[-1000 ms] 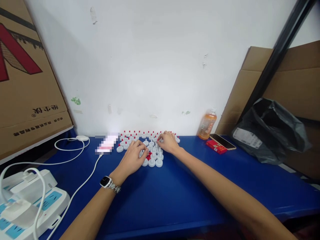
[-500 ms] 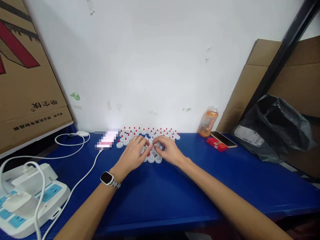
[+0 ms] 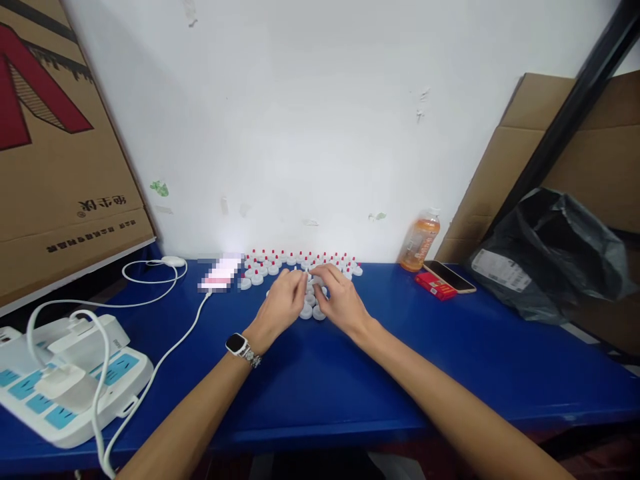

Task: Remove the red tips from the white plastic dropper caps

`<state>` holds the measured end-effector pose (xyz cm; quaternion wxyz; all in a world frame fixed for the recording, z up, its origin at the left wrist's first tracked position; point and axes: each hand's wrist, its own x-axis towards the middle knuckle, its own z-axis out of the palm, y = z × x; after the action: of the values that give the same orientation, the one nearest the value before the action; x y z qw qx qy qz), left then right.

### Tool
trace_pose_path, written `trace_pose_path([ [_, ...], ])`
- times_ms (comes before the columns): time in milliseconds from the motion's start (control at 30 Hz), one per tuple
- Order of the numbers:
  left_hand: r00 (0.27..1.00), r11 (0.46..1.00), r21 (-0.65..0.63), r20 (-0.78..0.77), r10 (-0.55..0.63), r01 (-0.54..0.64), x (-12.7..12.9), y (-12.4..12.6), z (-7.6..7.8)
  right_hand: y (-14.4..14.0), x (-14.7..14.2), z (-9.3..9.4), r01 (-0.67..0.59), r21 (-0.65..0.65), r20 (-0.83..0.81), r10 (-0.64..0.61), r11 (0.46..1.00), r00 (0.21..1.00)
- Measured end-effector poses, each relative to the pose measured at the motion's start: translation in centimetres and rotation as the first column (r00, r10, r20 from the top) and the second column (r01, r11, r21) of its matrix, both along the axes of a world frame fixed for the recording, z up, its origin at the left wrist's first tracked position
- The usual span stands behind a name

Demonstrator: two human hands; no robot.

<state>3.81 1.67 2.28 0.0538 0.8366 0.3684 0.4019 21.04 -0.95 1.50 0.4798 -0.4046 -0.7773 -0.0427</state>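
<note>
My left hand (image 3: 283, 300), with a white watch (image 3: 237, 344) on its wrist, is closed, fingertips and thumb drawn together over a group of white caps (image 3: 319, 312). What it holds is hidden behind the fingers. Facing it, my right hand (image 3: 345, 303) is curled, its index finger bent toward the left fingertips and the thumb lower down, around a small white pointed part. The fingers cover most of what lies between them. Behind both hands stand several white bottle caps with red tips (image 3: 257, 275), in loose rows by the wall.
A lit phone (image 3: 221, 272) charges on the blue table (image 3: 320, 393), left of the caps. A power strip (image 3: 75, 393) with cables lies at the left edge. To the right are an orange drink bottle (image 3: 420, 241), a red box (image 3: 436, 285), another phone (image 3: 450, 277) and a grey plastic bag (image 3: 545, 267).
My left hand has turned and its fingers have drawn in tighter. The red tip seen between the hands is out of sight. The view has shifted slightly.
</note>
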Motion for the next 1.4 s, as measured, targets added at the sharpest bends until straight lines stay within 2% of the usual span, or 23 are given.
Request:
trace_pose_path([
  [67, 0.992, 0.995, -0.062, 0.093, 0.083, -0.077, -0.7, 0.3, 0.2, 0.1, 0.5, 0.0, 0.068, -0.001, -0.057, -0.068, 0.998, 0.996],
  [100, 0.99, 0.992, -0.071, 0.09, 0.11, -0.103, -1.1, 0.6, 0.2, 0.1, 0.7, 0.0, 0.089, -0.013, -0.089, -0.09, 0.996, 0.992],
  [167, 0.994, 0.994, -0.004, -0.026, 0.107, -0.107, -2.1, 1.1, 0.1, -0.1, 1.0, 0.0, 0.075, -0.055, -0.131, -0.082, 0.996, 0.988],
  [267, 0.975, 0.997, 0.068, -0.217, 0.049, -0.035, -3.1, 1.8, -0.4, -0.6, 0.8, 0.0, -0.04, -0.077, -0.117, 0.03, 0.996, 0.993],
  [333, 0.965, 0.998, 0.061, -0.26, 0.025, -0.01, -3.4, 1.9, -0.7, -1.1, 0.6, -0.1, -0.076, -0.037, -0.08, 0.073, 0.996, 0.994],
  [400, 0.966, 0.999, 0.037, -0.259, 0.009, 0.001, -3.6, 1.9, -0.7, -1.6, 0.4, -0.3, -0.063, -0.013, -0.049, 0.062, 0.998, 0.997],
  [500, 0.974, 1.0, 0.003, -0.227, -0.011, 0.012, -4.0, 1.8, -0.4, -2.3, 0.5, -0.6, -0.103, -0.138, -0.008, 0.103, 0.985, 0.995],
  [567, 0.98, 1.0, -0.016, -0.199, -0.018, 0.015, -4.2, 1.7, -0.3, -2.6, 0.6, -0.9, -0.175, -0.272, 0.037, 0.192, 0.946, 0.981],
  [633, 0.983, 0.999, -0.035, -0.183, -0.023, 0.017, -4.4, 1.7, -0.3, -2.6, 0.6, -1.1, -0.189, -0.35, 0.104, 0.239, 0.918, 0.966],
  [700, 0.984, 0.998, -0.054, -0.178, -0.021, 0.012, -4.5, 1.8, -0.3, -2.4, 0.7, -1.3, -0.139, -0.358, 0.183, 0.216, 0.923, 0.959],
  [833, 0.988, 0.997, -0.072, -0.152, -0.007, -0.004, -4.8, 2.0, -0.2, -2.1, 1.0, -1.4, -0.003, -0.319, 0.263, 0.092, 0.948, 0.96],
  [967, 0.993, 0.996, -0.082, -0.116, 0.033, -0.043, -5.6, 2.4, 0.2, -1.2, 1.6, -1.0, 0.043, -0.312, 0.189, 0.018, 0.949, 0.982],
  [1067, 0.992, 0.994, -0.089, -0.116, 0.045, -0.055, -5.9, 2.7, 0.0, 1.3, 1.9, -0.2, 0.142, -0.296, 0.158, -0.098, 0.944, 0.982],
  [1133, 0.992, 0.996, -0.085, -0.124, 0.027, -0.038, -5.7, 2.8, -0.3, 3.9, 1.9, 0.4, 0.292, -0.261, 0.237, -0.232, 0.92, 0.943],
  [1200, 0.991, 0.996, -0.089, -0.132, 0.001, -0.013, -5.3, 2.7, -0.7, 6.7, 1.5, 1.0, 0.456, -0.218, 0.358, -0.364, 0.863, 0.86],
  [1300, 0.991, 0.994, -0.105, -0.13, -0.022, 0.008, -4.6, 2.5, -1.1, 9.9, 0.7, 1.2, 0.579, -0.194, 0.505, -0.426, 0.792, 0.751],
  [1400, 0.991, 0.993, -0.112, -0.125, -0.039, 0.025, -4.3, 2.3, -1.3, 11.4, -0.1, 0.7, 0.626, -0.213, 0.554, -0.436, 0.75, 0.71],
])
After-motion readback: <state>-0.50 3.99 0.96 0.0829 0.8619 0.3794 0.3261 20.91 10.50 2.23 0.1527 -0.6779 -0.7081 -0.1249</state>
